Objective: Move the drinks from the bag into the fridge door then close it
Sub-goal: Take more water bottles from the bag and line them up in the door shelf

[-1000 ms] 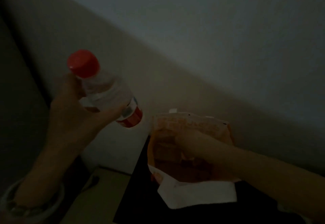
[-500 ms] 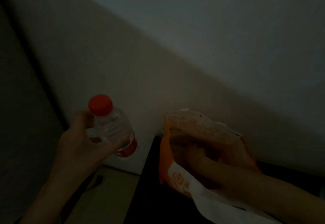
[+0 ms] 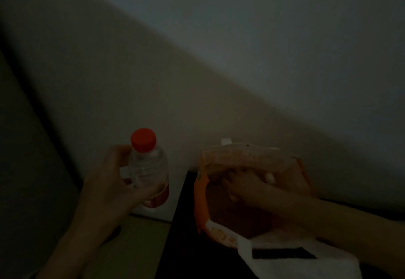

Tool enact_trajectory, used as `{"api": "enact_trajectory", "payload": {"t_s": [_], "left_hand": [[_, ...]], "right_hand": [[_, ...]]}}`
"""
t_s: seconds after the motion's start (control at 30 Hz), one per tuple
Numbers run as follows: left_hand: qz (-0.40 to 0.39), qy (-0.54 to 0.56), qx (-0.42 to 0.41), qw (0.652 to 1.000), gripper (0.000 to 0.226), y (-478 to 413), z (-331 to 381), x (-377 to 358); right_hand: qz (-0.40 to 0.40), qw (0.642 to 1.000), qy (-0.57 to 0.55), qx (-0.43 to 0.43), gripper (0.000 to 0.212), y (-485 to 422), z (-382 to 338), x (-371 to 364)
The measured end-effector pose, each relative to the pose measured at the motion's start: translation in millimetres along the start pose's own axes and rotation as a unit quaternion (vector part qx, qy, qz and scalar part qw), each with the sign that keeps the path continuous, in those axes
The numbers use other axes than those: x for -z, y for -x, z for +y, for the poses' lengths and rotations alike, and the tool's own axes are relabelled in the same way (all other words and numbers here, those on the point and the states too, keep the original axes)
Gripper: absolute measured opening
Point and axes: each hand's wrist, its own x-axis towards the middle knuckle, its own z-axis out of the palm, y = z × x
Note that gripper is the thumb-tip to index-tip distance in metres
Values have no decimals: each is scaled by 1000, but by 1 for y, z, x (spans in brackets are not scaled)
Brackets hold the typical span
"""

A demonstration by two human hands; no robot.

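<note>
The scene is very dim. My left hand (image 3: pixel 114 182) grips a clear water bottle (image 3: pixel 149 169) with a red cap and a red label, held upright at the lower left. To its right an orange and white bag (image 3: pixel 203 202) stands open on a dark surface. My right hand (image 3: pixel 247 184) reaches into the bag's mouth, fingers curled inside it; I cannot tell whether they hold anything. The bag's contents are hidden. No fridge door is recognisable in the dark.
A pale wall (image 3: pixel 241 59) fills the upper part of the view. The dark surface (image 3: pixel 182 246) under the bag ends at a left edge, with pale floor (image 3: pixel 140 246) beside it. A dark vertical panel (image 3: pixel 26 147) stands at the far left.
My left hand has lowered the bottle and brought it upright. My right hand stays inside the bag, whose near side has shifted.
</note>
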Motion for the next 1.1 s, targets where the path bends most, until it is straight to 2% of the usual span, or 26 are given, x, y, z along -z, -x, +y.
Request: {"api": "enact_trajectory", "payload": {"t_s": [0.13, 0.3, 0.37, 0.47, 0.57, 0.77, 0.9, 1.1], "left_hand": [[-8, 8, -13, 1000, 56, 2, 3, 2], [-5, 25, -20, 999, 62, 10, 10, 4], [-1, 14, -27, 1000, 63, 19, 17, 3], [13, -18, -49, 999, 58, 36, 31, 3], [44, -46, -56, 996, 59, 62, 45, 6], [103, -96, -44, 989, 59, 145, 84, 11], [168, -165, -35, 971, 60, 215, 106, 17], [236, -251, 16, 939, 68, 331, 129, 30]], "right_hand": [[85, 992, 89, 32, 43, 31, 3, 37], [230, 967, 105, -3, 44, 78, 25, 61], [302, 944, 135, -24, 41, 93, 37, 68], [448, 881, 149, -12, 40, 117, 59, 78], [560, 812, 162, 9, 22, 139, 80, 89], [704, 672, 200, 110, 32, 189, 82, 125], [763, 582, 195, 200, 42, 223, 52, 142], [748, 514, 150, 392, 27, 252, -39, 139]]}}
